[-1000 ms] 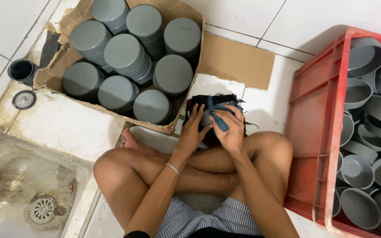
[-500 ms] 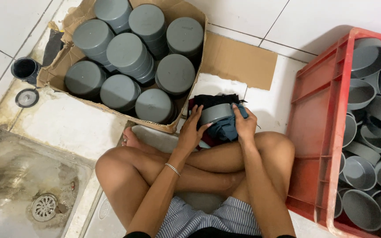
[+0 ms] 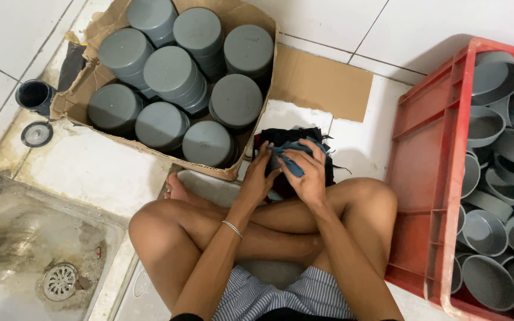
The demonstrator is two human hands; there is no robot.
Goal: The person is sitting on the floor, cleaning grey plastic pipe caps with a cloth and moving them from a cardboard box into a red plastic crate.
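I sit cross-legged on a tiled floor. My left hand [image 3: 261, 177] grips the side of a grey plastic cap [image 3: 270, 156], which is almost fully hidden. Across its top my right hand [image 3: 307, 173] presses a blue cloth [image 3: 293, 164]. Both hands hover just above my crossed shins, over a black rag [image 3: 288, 136] lying on the floor. A thin bracelet [image 3: 232, 229] circles my left wrist.
A torn cardboard box [image 3: 319, 83] at the upper left holds several stacks of grey caps [image 3: 171, 74]. A red plastic crate [image 3: 429, 172] on the right holds several loose grey caps [image 3: 483, 229]. A floor drain [image 3: 59, 281] sits at the lower left, a small dark cup [image 3: 34, 95] by the box.
Half a second ago the grey cap showed between my hands. My right hand has since slid the blue cloth over it, and the cap is now nearly covered.
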